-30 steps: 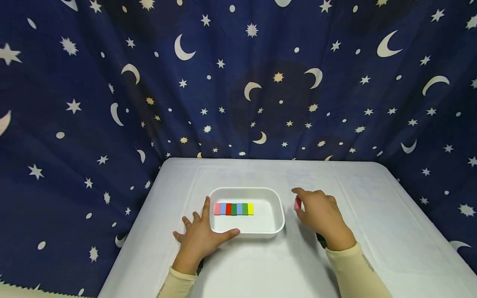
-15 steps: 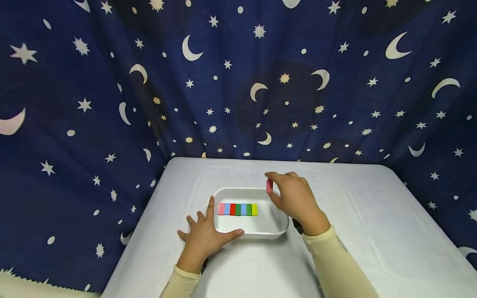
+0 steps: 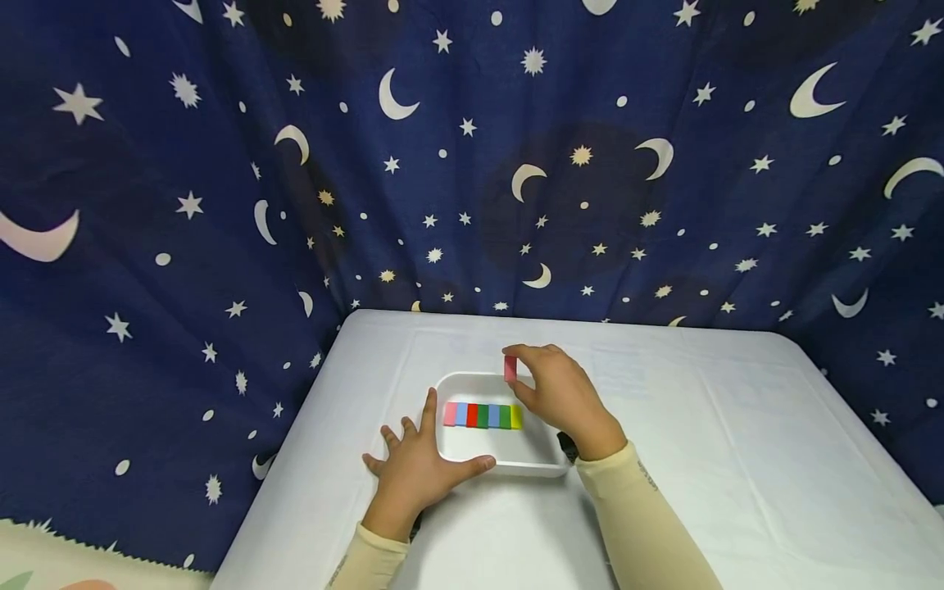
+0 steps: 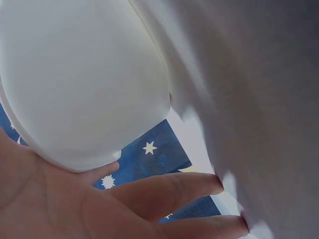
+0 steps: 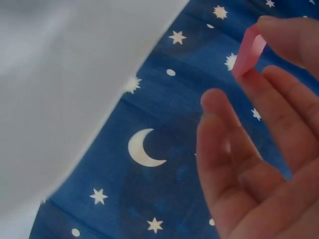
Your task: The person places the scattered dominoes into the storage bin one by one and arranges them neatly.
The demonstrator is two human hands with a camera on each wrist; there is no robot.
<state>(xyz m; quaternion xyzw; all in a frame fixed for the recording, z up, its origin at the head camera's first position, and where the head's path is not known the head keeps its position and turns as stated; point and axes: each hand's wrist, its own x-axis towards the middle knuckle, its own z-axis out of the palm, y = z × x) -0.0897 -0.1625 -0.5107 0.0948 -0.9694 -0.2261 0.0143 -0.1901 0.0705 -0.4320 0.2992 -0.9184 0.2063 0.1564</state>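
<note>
A white plastic tray (image 3: pixel 494 449) stands on the table. Along its floor lies a row of small coloured blocks, from a light pink block (image 3: pixel 450 414) at the left through blue, red and green to a yellow block (image 3: pixel 516 417) at the right. My left hand (image 3: pixel 413 477) is spread at the tray's left end, its index finger and thumb straight along the rim. Between thumb and fingertip, my right hand (image 3: pixel 562 395) pinches a pink rectangular block (image 3: pixel 510 368), held upright over the tray's back rim. The right wrist view shows this pink block (image 5: pixel 249 52) with the other fingers off it.
A white cloth covers the table (image 3: pixel 686 410). Behind it hangs a dark blue curtain (image 3: pixel 457 188) with moons and stars, which also runs along the left side and reaches the right edge.
My right hand has moved left with the pink block, from beside the tray to over its back rim. The left hand keeps its place at the tray. The head view has shifted slightly.
</note>
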